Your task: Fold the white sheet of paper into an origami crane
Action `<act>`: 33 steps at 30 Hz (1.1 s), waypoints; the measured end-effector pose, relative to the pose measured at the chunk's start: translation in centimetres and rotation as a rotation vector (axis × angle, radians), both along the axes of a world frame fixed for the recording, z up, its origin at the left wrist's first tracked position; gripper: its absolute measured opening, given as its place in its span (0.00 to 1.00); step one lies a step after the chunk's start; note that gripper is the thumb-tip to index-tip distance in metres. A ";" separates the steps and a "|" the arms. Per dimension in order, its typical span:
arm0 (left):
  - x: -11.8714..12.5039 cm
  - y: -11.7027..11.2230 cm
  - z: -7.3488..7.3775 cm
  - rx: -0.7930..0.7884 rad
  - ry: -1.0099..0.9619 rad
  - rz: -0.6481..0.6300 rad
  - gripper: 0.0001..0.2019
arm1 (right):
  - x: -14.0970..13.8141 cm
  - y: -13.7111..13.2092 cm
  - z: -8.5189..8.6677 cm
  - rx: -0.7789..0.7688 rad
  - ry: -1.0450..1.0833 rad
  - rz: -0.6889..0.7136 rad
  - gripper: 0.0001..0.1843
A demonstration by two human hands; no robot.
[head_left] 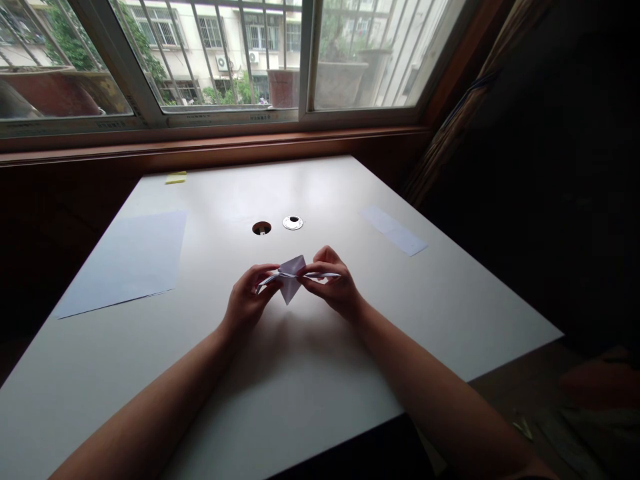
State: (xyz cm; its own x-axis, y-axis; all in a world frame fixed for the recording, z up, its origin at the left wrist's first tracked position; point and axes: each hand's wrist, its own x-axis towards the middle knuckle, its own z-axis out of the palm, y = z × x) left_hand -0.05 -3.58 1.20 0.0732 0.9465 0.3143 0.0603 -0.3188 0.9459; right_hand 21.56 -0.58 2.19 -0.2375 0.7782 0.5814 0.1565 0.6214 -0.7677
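Note:
A small folded piece of white paper [292,277] is held just above the white table [280,373], near its middle. My left hand [249,298] pinches the paper's left end with closed fingers. My right hand [331,282] pinches its right end, fingers curled over a thin flattened flap. A pointed corner of the paper hangs down between the two hands.
A stack of white sheets [127,260] lies at the table's left. A narrow paper strip [395,230] lies at the right. A cable hole [261,228] and its round cap [293,223] sit behind the hands. A yellow sticky pad [175,178] is at the far edge under the window.

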 end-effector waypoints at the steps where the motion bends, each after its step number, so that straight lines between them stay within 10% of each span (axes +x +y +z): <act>1: 0.0 0.0 0.0 0.019 0.012 -0.002 0.14 | 0.0 0.0 0.0 0.004 0.000 0.001 0.08; 17: -0.1 -0.1 0.5 0.254 0.239 0.081 0.06 | 0.1 -0.3 0.6 -0.139 0.028 0.075 0.08; 33: -0.2 0.6 0.1 -0.008 0.042 0.006 0.09 | -0.3 1.0 -0.4 -0.603 0.312 0.101 0.09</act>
State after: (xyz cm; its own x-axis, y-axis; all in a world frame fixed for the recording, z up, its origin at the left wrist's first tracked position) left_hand -0.26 -3.03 1.34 0.0799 0.9496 0.3031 0.1019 -0.3103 0.9452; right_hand 21.29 0.43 1.76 -0.2180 0.9701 0.1063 -0.1650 0.0708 -0.9838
